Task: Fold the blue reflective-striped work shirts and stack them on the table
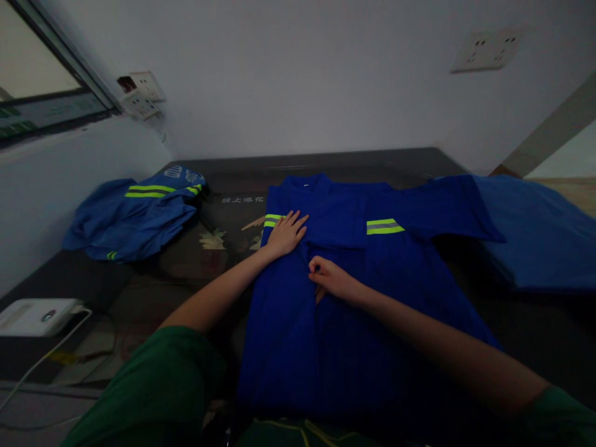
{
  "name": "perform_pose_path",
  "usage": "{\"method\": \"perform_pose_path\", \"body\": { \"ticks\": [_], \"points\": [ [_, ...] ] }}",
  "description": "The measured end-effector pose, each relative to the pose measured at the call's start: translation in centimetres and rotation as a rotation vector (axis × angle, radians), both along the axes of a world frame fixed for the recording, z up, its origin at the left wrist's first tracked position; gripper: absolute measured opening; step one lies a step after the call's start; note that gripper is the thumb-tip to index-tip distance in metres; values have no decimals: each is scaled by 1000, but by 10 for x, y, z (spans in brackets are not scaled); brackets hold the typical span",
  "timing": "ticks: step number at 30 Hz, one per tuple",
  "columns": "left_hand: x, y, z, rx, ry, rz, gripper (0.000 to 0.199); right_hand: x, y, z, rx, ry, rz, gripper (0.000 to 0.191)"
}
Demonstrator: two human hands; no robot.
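Note:
A dark blue work shirt (344,211) with yellow-green and grey reflective strips lies spread in front of me, collar away from me. Its left side is folded inward, and the short sleeve on the right sticks out sideways. My left hand (286,234) presses flat on the folded part by the left strip, fingers outstretched. Lower and to the right, my right hand (333,277) is closed, thumb and forefinger pinched at the edge of the folded layer. Its lower fingers are partly hidden by the cloth.
On the left of the dark table (223,171) lies a crumpled blue garment (139,214) with reflective strips. Nearer me is a white device (40,316) with a cable. A stack of blue cloth (544,233) sits at right. Wall sockets (487,51) are above.

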State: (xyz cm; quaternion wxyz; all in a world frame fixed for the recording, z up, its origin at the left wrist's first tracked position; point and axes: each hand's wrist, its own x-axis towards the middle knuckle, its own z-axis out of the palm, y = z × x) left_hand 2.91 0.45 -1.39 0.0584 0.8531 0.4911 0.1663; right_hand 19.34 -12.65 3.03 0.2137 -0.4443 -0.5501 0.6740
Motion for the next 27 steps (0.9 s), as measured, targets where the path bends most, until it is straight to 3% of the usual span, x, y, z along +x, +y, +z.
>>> {"method": "perform_pose_path", "body": {
  "ticks": [2,4,6,9,11,13,17,22,27],
  "points": [
    [-1,0,1,-7,-30,-5,47,4,-3,6,-25,-38,50,18],
    [-3,0,3,-2,-105,-10,43,7,-2,16,70,-161,110,17],
    [-5,0,7,29,-239,-14,37,8,4,29,291,-327,122,13],
    [-10,-2,12,83,-451,-24,29,9,18,42,757,-585,18,14],
    [-11,-3,13,83,-528,-32,26,7,28,43,1045,-762,-17,24],
    [-12,-2,13,58,-565,-38,25,3,38,36,1226,-912,43,31],
    [-11,-2,11,-4,-613,-37,24,-4,54,19,1268,-1058,185,28],
    [-13,-8,21,-160,-632,-130,21,3,64,14,1175,-1079,146,21],
    [-18,-11,29,-293,-622,-250,22,13,65,13,1171,-1001,198,20]
  ]
}}
